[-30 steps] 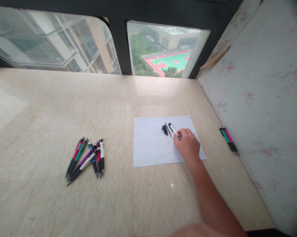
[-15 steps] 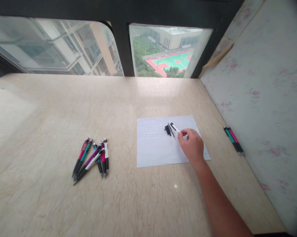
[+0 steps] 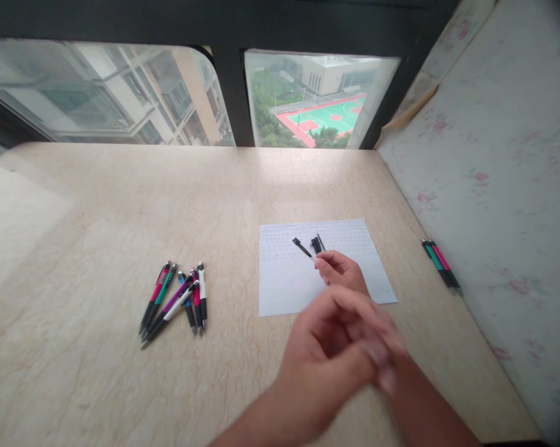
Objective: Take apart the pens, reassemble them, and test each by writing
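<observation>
My right hand (image 3: 343,271), over the paper, pinches the white barrel (image 3: 314,257) of a pen whose black clip end (image 3: 301,246) points up and left. Beside its fingers, short black pen parts (image 3: 315,245) and a thin dark refill (image 3: 321,241) lie on the white sheet of paper (image 3: 280,282); the refill's lower part is hidden by the hand. My left hand (image 3: 336,360) is closer to the camera and overlaps my right forearm. Its thumb and fingers curl together, their tips blurred; anything between them cannot be made out.
Several pens (image 3: 172,304) in pink, green, purple, blue and white lie in a loose group on the left of the marble-patterned surface (image 3: 98,385). A green and a pink pen (image 3: 441,266) lie along the floral wall (image 3: 503,205). Dark-framed windows (image 3: 243,99) stand behind.
My left hand has come into view from below. My right hand has shifted left and slightly down, carrying the white pen barrel with it across the black parts.
</observation>
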`<move>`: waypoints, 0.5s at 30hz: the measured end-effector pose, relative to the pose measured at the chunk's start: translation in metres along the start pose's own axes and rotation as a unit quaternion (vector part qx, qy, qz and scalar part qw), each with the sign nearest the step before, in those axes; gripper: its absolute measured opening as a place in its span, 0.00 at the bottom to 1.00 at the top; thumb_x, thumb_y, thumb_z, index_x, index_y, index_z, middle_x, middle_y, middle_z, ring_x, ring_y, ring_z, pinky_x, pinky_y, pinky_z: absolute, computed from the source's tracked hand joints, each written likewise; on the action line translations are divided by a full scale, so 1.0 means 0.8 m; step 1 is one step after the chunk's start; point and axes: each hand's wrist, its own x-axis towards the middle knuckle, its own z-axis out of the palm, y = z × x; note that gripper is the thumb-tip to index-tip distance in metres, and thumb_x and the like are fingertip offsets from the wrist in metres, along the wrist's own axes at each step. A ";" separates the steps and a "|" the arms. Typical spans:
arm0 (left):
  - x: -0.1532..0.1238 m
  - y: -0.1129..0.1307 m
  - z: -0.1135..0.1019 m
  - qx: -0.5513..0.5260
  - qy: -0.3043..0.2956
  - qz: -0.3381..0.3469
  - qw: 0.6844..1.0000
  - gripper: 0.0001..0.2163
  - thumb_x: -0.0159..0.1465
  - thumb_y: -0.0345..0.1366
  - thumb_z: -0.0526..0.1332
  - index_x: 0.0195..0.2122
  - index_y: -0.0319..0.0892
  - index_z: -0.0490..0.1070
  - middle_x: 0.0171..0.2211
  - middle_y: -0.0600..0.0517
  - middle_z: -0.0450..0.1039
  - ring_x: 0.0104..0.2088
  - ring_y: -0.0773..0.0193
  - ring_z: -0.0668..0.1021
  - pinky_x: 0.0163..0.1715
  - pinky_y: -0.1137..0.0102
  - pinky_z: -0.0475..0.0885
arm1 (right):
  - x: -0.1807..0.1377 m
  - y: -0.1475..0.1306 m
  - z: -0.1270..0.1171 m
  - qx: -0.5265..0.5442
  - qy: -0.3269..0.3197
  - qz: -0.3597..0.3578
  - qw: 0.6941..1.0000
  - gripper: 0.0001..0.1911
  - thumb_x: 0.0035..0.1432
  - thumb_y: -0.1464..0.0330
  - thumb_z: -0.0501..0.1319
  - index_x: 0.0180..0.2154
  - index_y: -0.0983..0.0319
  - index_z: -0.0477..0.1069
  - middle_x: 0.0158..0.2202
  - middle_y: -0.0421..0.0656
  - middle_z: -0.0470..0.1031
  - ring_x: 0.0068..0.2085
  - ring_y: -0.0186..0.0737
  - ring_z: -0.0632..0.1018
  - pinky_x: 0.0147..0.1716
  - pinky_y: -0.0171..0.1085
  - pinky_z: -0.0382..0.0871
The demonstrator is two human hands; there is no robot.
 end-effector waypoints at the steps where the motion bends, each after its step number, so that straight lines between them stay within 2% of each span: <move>1: 0.039 0.047 -0.006 0.030 0.070 0.013 0.997 0.10 0.63 0.44 0.63 0.40 0.44 0.71 0.34 0.49 0.73 0.25 0.68 0.72 0.24 0.72 0.67 | 0.000 -0.001 0.000 0.018 0.010 0.002 1.000 0.14 0.54 0.56 0.64 0.35 0.60 0.74 0.25 0.39 0.72 0.25 0.34 0.70 0.22 0.33 0.62; 3: 0.096 0.114 -0.020 0.093 0.161 0.065 0.980 0.09 0.60 0.41 0.66 0.31 0.43 0.69 0.25 0.55 0.69 0.20 0.72 0.66 0.20 0.74 0.62 | 0.000 -0.001 0.001 0.043 0.033 -0.006 0.999 0.14 0.53 0.57 0.66 0.35 0.60 0.73 0.26 0.39 0.72 0.25 0.33 0.69 0.22 0.33 0.63; 5: 0.124 0.139 -0.037 0.174 0.211 0.089 0.958 0.10 0.59 0.41 0.67 0.28 0.42 0.68 0.22 0.57 0.66 0.19 0.73 0.64 0.19 0.75 0.60 | 0.001 0.000 0.003 0.048 0.051 -0.025 0.997 0.14 0.53 0.57 0.66 0.35 0.60 0.73 0.26 0.38 0.70 0.24 0.32 0.68 0.22 0.32 0.62; 8: 0.136 0.121 -0.062 0.251 0.237 0.084 0.935 0.13 0.59 0.44 0.66 0.26 0.41 0.67 0.19 0.57 0.64 0.20 0.72 0.66 0.21 0.74 0.62 | 0.000 -0.001 0.009 0.004 0.066 -0.061 0.996 0.12 0.55 0.58 0.64 0.35 0.60 0.73 0.26 0.38 0.70 0.25 0.33 0.68 0.23 0.33 0.63; 12: 0.139 0.094 -0.079 0.237 0.216 0.086 0.943 0.12 0.58 0.44 0.66 0.36 0.41 0.73 0.27 0.53 0.73 0.25 0.68 0.72 0.26 0.72 0.67 | -0.003 -0.009 0.016 -0.104 0.034 -0.139 0.984 0.10 0.58 0.59 0.63 0.34 0.59 0.73 0.31 0.41 0.73 0.27 0.34 0.70 0.25 0.34 0.65; 15: 0.139 0.093 -0.085 0.214 0.226 0.104 0.944 0.11 0.58 0.43 0.66 0.35 0.40 0.74 0.30 0.51 0.75 0.27 0.68 0.74 0.30 0.72 0.69 | 0.004 -0.014 0.002 -0.162 -0.012 -0.189 0.969 0.08 0.60 0.61 0.61 0.36 0.58 0.73 0.35 0.43 0.75 0.29 0.35 0.72 0.24 0.34 0.65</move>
